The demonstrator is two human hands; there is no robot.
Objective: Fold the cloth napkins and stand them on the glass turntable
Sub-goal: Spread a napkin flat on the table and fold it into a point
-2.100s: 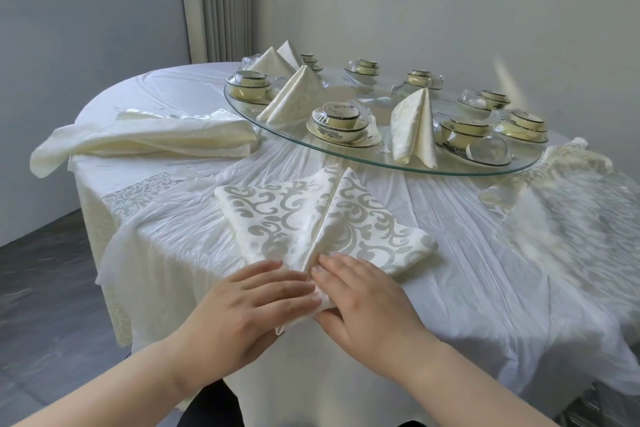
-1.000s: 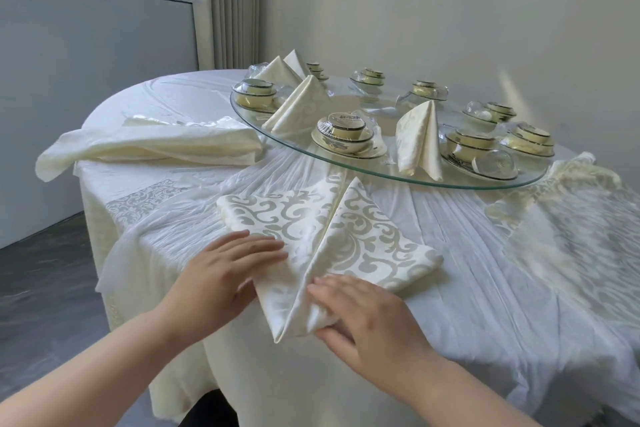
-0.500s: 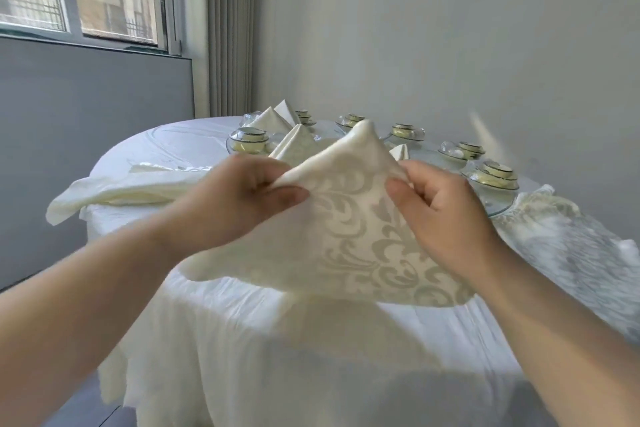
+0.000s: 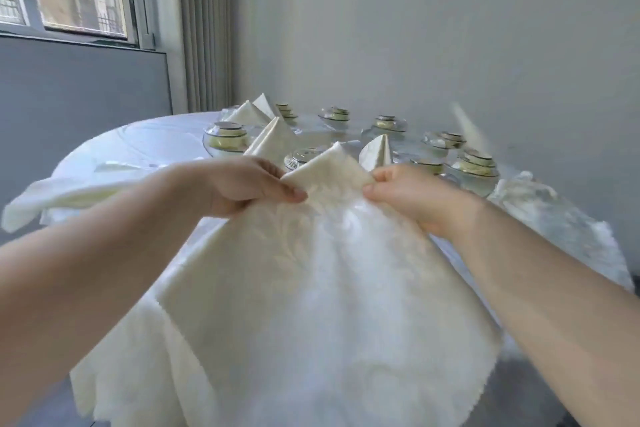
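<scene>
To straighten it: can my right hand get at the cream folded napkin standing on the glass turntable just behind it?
Probably not now: the right hand and left hand both pinch the lifted cream patterned napkin. The standing folded cream napkin beyond looks otherwise unobstructed.

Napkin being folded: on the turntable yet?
Off. Left hand and right hand pinch the napkin aloft, short of the glass turntable.

There's the napkin (image 4: 322, 253) up front between the left hand (image 4: 239, 184) and right hand (image 4: 412, 198), turntable (image 4: 349, 137) behind it on the table (image 4: 138, 139), folded napkins (image 4: 273, 140) standing among bowls (image 4: 227, 137) there, loose cloth (image 4: 69, 198) lying left.
</scene>
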